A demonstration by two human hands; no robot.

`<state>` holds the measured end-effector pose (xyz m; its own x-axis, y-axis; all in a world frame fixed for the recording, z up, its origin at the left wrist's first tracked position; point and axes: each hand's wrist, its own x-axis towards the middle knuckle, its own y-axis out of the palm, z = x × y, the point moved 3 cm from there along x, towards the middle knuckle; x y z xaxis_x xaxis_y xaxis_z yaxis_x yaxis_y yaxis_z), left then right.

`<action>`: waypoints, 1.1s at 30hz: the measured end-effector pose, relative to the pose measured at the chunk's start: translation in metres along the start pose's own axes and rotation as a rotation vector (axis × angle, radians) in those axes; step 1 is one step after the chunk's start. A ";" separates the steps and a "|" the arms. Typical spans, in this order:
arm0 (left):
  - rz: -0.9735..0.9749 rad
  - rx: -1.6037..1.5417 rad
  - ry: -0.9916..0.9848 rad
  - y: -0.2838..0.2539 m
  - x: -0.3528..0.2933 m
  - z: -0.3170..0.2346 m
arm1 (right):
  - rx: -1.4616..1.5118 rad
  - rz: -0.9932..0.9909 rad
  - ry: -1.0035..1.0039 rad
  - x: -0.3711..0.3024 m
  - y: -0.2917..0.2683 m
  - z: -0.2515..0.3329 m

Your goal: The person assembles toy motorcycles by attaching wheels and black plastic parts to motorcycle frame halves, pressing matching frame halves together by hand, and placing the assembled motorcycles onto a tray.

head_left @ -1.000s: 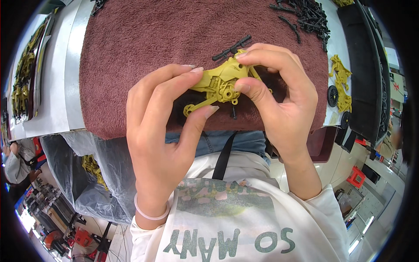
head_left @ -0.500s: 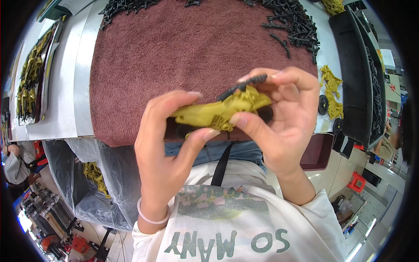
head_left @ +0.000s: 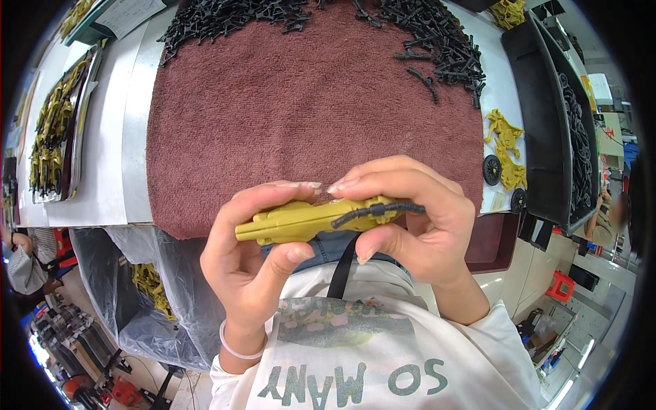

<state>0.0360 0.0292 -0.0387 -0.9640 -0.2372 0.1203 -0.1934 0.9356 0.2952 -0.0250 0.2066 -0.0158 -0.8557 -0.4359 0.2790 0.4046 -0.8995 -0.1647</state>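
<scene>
Between my hands, above the near edge of the towel, is a yellow-green plastic toy motorcycle, its top side facing up. My left hand grips its narrow end, fingers along the far side and thumb on the near side. My right hand closes round the other end, where a black curved handlebar lies across the body. The right fingertips touch the far side, and the thumb is near the handlebar. The toy's underside and wheels are hidden.
A maroon towel covers the table, with heaps of black handlebar pieces along its far edge. At right are yellow-green parts, black wheels and a black bin. A tray of toys stands left, a plastic-lined bin below.
The toy has been rolled from its side so its top and handlebar face up, and brought slightly nearer to me. My right fingers have shifted from the handlebar to the body's far side.
</scene>
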 end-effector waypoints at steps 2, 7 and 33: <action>0.081 0.084 0.084 -0.002 0.002 0.000 | -0.005 0.015 -0.059 0.001 0.001 0.002; 0.030 0.186 0.142 -0.005 -0.002 0.000 | -0.079 0.003 -0.047 0.000 0.007 0.005; -0.058 0.214 0.096 0.008 -0.008 -0.008 | 0.610 -0.017 0.198 -0.014 0.017 -0.016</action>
<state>0.0434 0.0364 -0.0302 -0.9304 -0.3063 0.2014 -0.2921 0.9514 0.0975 -0.0114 0.1979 -0.0377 -0.8834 -0.4603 0.0874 0.4513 -0.7859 0.4227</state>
